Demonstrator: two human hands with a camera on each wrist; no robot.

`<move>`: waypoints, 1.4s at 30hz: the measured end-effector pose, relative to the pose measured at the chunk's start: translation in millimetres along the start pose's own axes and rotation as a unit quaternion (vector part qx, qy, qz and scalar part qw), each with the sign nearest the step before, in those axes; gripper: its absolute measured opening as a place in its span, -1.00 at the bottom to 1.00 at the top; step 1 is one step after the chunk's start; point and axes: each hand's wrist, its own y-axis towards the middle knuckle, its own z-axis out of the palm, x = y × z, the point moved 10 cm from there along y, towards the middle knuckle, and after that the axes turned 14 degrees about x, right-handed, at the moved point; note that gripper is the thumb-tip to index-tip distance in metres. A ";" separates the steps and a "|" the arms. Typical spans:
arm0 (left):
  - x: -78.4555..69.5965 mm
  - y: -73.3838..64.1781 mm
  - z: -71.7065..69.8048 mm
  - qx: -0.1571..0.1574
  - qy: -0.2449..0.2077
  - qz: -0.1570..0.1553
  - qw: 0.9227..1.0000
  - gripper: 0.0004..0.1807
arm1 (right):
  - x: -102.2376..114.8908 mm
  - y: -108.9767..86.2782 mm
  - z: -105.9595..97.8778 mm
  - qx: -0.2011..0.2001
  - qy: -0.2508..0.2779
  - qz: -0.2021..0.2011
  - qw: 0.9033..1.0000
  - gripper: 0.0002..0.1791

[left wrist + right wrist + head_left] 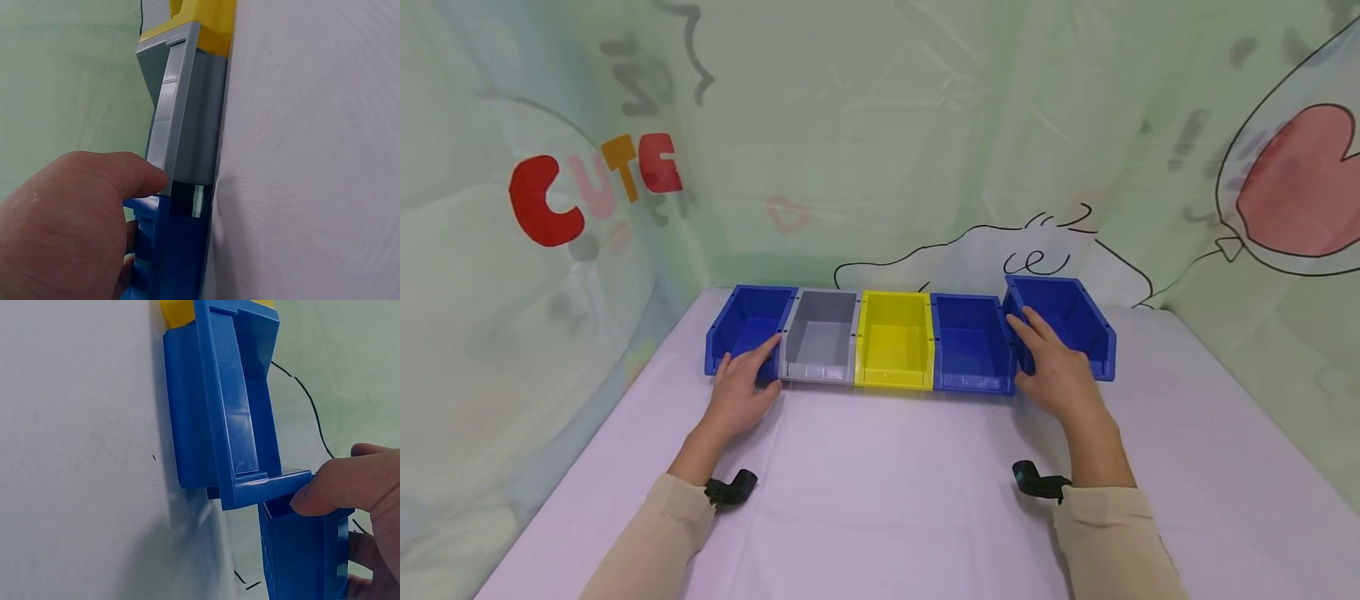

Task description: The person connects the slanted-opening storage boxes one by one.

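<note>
A row of plastic bins stands before me. My left hand (741,400) touches the leftmost blue bin (718,342) at its border with the grey bin (822,333). Its index finger lies along the shared wall, and its thumb touches the front corner. My right hand (1060,375) grips the near left side of the rightmost blue bin (1075,312), with the thumb (312,494) at the front. That bin sits higher than its neighbour, another blue bin (973,342), and looks raised off the table. Parts of the right hand's fingers are hidden behind its wall.
A yellow bin (895,342) stands mid-row, between the grey and inner blue bins. A pale cloth covers the table (887,492). Printed fabric (880,125) hangs behind the row and at both sides. A small black camera (733,487) is strapped to each wrist.
</note>
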 end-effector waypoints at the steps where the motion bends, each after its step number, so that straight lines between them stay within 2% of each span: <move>1: 0.0 -0.3 -0.1 -0.001 -0.001 0.001 1.000 -0.18 | -0.4 -0.1 0.0 -0.001 0.000 0.000 1.000 0.01; 7: -1.7 -1.5 -0.2 -0.004 -0.002 0.008 1.000 -0.19 | -2.5 -1.9 0.4 -0.002 0.000 0.005 1.000 0.07; 24: -2.5 -1.5 -0.7 -0.008 0.000 0.006 1.000 -0.18 | -0.4 0.0 5.4 0.000 -0.006 0.003 1.000 0.01; 42: -3.7 -2.3 -1.9 -0.010 0.002 0.008 1.000 -0.19 | -1.2 1.1 9.6 0.008 -0.008 0.004 1.000 0.04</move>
